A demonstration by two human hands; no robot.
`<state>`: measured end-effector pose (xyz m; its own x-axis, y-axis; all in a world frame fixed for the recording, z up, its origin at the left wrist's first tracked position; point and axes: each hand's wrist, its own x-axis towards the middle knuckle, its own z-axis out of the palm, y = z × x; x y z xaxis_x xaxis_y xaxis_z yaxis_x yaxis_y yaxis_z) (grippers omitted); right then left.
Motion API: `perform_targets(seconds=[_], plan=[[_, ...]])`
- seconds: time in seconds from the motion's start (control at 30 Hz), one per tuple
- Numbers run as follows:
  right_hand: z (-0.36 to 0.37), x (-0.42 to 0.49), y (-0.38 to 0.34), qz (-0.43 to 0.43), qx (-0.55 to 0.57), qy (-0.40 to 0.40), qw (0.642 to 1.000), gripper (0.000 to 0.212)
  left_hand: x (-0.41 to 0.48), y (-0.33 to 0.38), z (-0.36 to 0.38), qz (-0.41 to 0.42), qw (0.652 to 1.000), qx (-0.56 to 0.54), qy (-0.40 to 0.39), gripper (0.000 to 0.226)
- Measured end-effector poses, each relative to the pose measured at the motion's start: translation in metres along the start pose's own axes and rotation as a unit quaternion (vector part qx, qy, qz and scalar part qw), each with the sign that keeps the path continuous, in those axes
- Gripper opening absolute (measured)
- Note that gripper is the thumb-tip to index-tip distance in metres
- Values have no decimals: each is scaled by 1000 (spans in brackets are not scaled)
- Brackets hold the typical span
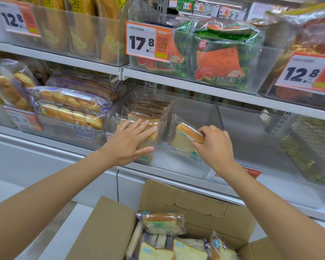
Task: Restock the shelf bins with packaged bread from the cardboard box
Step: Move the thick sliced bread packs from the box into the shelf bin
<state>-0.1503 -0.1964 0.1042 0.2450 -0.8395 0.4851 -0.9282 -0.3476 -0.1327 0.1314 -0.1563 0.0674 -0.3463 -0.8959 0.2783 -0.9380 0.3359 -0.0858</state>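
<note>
A clear shelf bin (pixel 178 166) on the lower shelf holds a row of packaged bread slices (pixel 148 111) standing on edge. My left hand (pixel 129 141) lies flat with straight fingers against the front pack of that row. To the right, inside the same bin, my right hand (pixel 212 145) grips one bread pack (pixel 184 137) by its crust end, tilted. Below me the open cardboard box (pixel 195 203) contains several more bread packs (pixel 161 222).
The bin to the left holds long bun packs (pixel 69 107). The upper shelf carries watermelon toast packs (pixel 221 53) behind price tags (pixel 144 40). A clear bin (pixel 251 132) stands to the right of the one I work in. A white shelf ledge (pixel 176 181) runs above the box.
</note>
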Motion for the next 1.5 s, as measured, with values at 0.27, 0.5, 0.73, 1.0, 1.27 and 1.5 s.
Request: perform_targets(seconds=[0.27,0.5,0.73,1.0,1.27,1.5], plan=[[7,-1,0,-21,-31,-4,999,21,5,5,-18,-40,997,-18,-60,91],[7,19,-2,8,-53,-23,998,19,39,-8,-22,-113,984,-77,-117,69],[21,81,4,35,-116,-52,991,25,99,-19,-42,-177,979,-79,-61,63],[68,154,17,-25,-137,-168,976,52,120,-42,8,-114,984,-69,-115,88],[97,171,25,-4,-46,-152,987,34,117,-38,7,-128,985,-71,-87,87],[111,172,28,-22,-2,-114,993,45,115,-36,4,-123,987,-68,-82,87]])
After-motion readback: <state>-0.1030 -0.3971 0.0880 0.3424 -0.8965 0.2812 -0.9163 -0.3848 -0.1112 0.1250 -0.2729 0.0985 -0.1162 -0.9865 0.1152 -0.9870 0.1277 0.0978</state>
